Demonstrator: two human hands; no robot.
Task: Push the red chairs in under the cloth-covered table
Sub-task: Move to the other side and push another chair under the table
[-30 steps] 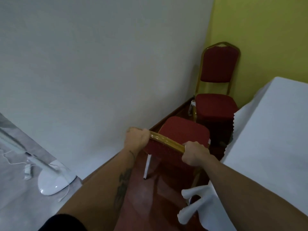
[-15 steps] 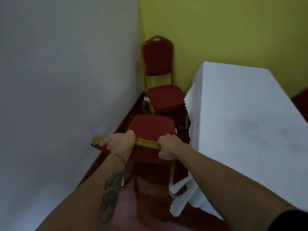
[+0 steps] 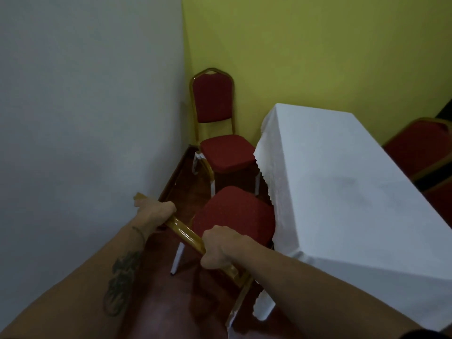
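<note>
A red chair (image 3: pixel 236 216) with a gold frame stands right in front of me, its seat edge touching the hanging white cloth of the table (image 3: pixel 342 192). My left hand (image 3: pixel 155 210) and my right hand (image 3: pixel 220 250) both grip the gold top rail of its backrest. A second red chair (image 3: pixel 226 152) stands farther off in the corner, beside the table's far end, its seat outside the cloth. A third red chair (image 3: pixel 423 150) shows on the table's far right side.
A grey wall (image 3: pixel 85 118) runs close along the left and a yellow wall (image 3: pixel 318 45) closes the back, forming a narrow aisle of dark red floor (image 3: pixel 171 302). The cloth hangs down to near the floor at the table's near corner.
The near chair has turned and shifted right, so its seat now meets the tablecloth. The view has swung right, bringing more of the table and a third chair into sight.
</note>
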